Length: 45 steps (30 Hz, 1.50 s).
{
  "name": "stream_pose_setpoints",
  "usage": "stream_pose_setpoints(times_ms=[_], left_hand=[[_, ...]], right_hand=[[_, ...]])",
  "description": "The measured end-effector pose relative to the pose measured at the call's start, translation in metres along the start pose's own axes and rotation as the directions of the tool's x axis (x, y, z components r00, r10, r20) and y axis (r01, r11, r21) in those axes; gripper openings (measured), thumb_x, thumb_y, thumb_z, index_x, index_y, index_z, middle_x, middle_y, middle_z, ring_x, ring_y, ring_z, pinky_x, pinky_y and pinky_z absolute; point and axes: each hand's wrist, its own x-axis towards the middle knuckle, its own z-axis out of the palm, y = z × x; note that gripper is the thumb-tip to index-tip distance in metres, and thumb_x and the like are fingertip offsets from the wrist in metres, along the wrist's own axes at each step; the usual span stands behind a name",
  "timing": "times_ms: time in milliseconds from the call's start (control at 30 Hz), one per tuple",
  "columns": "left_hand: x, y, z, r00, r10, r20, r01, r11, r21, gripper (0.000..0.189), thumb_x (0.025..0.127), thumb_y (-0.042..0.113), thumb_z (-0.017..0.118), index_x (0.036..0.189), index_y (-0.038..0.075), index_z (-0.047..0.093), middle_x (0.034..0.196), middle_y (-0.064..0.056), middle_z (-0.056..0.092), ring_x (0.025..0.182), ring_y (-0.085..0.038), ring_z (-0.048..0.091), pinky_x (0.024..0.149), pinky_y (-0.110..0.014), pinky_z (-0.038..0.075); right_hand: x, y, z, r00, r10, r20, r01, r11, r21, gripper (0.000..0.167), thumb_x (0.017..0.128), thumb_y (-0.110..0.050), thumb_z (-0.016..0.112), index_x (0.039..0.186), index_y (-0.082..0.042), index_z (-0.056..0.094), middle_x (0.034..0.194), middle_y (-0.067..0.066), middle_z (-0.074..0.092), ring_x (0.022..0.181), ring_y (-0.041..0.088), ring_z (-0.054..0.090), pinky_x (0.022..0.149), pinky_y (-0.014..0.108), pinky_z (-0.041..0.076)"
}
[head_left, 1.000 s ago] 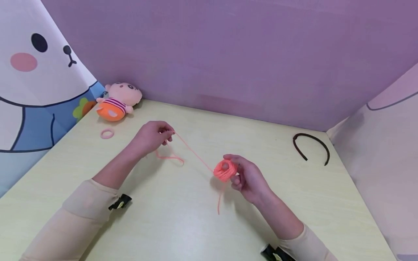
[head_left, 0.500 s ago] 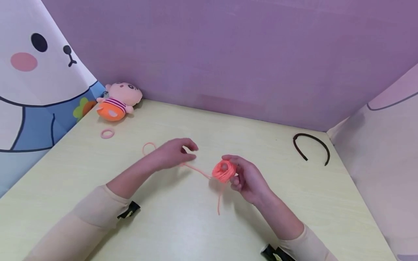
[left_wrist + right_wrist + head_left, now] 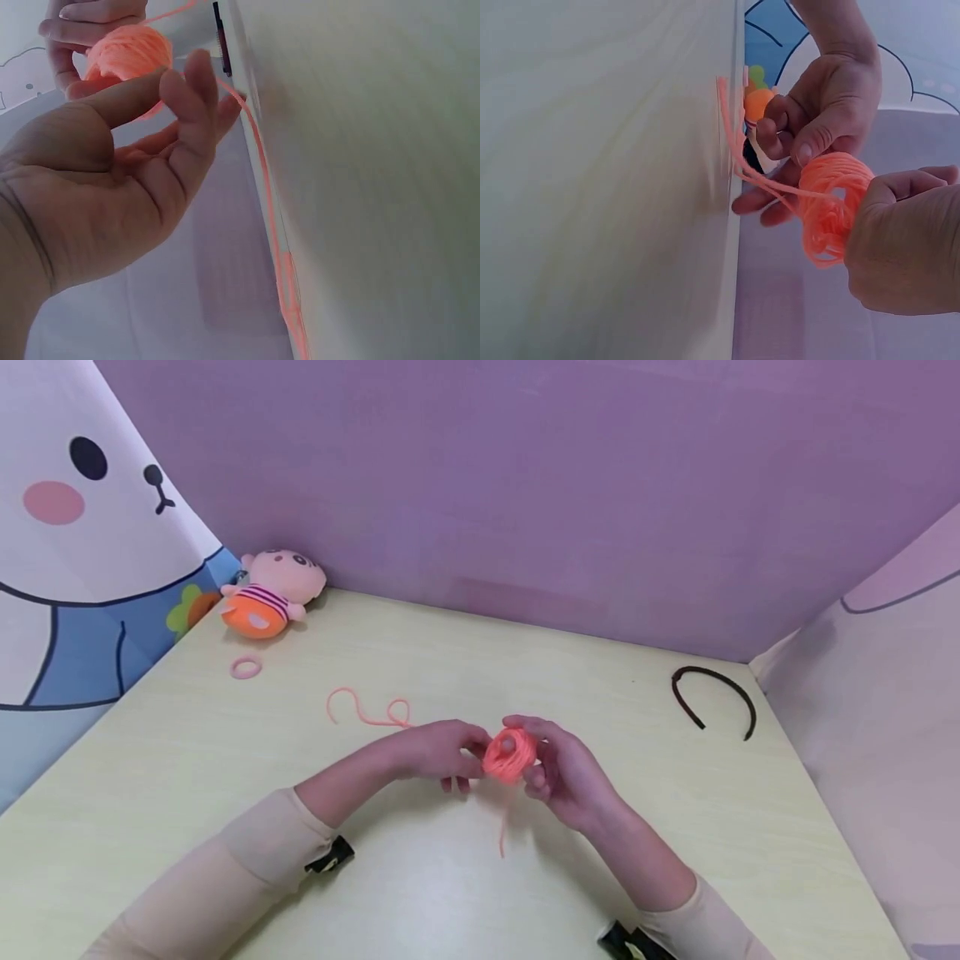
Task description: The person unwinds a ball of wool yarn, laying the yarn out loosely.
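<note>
A small wound ball of coral yarn (image 3: 509,756) is held up above the table, with a hole through its middle. My right hand (image 3: 573,777) grips it by its right side, thumb and fingers curled about it. My left hand (image 3: 442,750) is at the ball's left side, thumb and index finger pinching the yarn there. In the left wrist view the ball (image 3: 131,56) sits just beyond my left fingertips, partly hidden by them. A loose yarn strand (image 3: 367,718) trails over the table behind my left hand, and a short tail (image 3: 502,835) hangs below the ball.
A pink plush doll (image 3: 273,593) lies at the table's back left corner, with a pink ring (image 3: 245,667) before it. A dark headband (image 3: 716,675) lies at the back right. A purple wall (image 3: 525,510) rises behind the table (image 3: 420,893).
My left hand let go of the strand it held out to the left, then moved right and toward me to the ball. The strand now lies on the table. My right hand barely moved.
</note>
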Motion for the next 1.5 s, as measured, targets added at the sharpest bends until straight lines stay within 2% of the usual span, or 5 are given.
stream_pose_setpoints(times_ms=[200,467,700,933,1500], left_hand=[[-0.001,0.001,-0.002,1.000,0.000,0.028,-0.002,0.998,0.068,0.005,0.095,0.005,0.068,0.100,0.006,0.071,0.089,-0.008,0.069,0.070,-0.020,0.066,0.061,-0.030,0.052],[-0.005,-0.002,-0.018,0.988,-0.039,-0.148,0.055,0.992,0.109,0.009,0.098,0.012,0.068,0.100,0.007,0.074,0.083,-0.006,0.069,0.070,-0.022,0.065,0.062,-0.029,0.049],[-0.013,-0.001,-0.039,0.968,-0.012,-0.250,0.031,0.997,0.072,0.013,0.100,0.014,0.066,0.106,0.004,0.073,0.086,-0.008,0.068,0.072,-0.021,0.063,0.063,-0.033,0.049],[-0.027,0.007,-0.055,0.959,0.020,-0.284,-0.007,0.999,0.049,0.011,0.100,0.013,0.065,0.103,0.007,0.073,0.088,-0.012,0.069,0.073,-0.020,0.063,0.074,-0.046,0.053],[-0.041,0.005,-0.077,0.949,-0.025,-0.315,0.053,0.995,0.081,0.014,0.101,0.014,0.064,0.108,0.005,0.072,0.089,-0.007,0.069,0.078,-0.022,0.064,0.071,-0.037,0.050]], right_hand=[[0.000,0.000,0.001,1.000,-0.004,0.008,0.004,1.000,-0.004,0.036,0.104,-0.021,0.046,0.136,-0.006,0.051,0.077,-0.003,0.061,0.047,0.005,0.045,0.047,0.019,0.032],[0.000,0.000,0.002,1.000,-0.002,0.008,0.002,1.000,-0.011,0.031,0.104,-0.022,0.047,0.130,-0.008,0.056,0.079,-0.003,0.063,0.046,0.005,0.046,0.046,0.018,0.032],[0.000,-0.001,0.002,1.000,0.002,-0.020,-0.003,1.000,-0.021,0.041,0.104,-0.023,0.047,0.140,-0.005,0.050,0.078,-0.003,0.062,0.046,0.005,0.046,0.047,0.018,0.032],[0.001,0.000,0.000,0.999,-0.016,-0.043,0.016,1.000,-0.005,0.045,0.105,-0.023,0.044,0.147,-0.008,0.047,0.079,-0.002,0.061,0.046,0.005,0.045,0.047,0.018,0.031],[0.002,0.000,-0.002,0.996,-0.036,-0.079,0.038,0.999,0.031,0.043,0.106,-0.023,0.042,0.147,-0.009,0.045,0.093,0.000,0.067,0.047,0.005,0.048,0.046,0.017,0.031]])
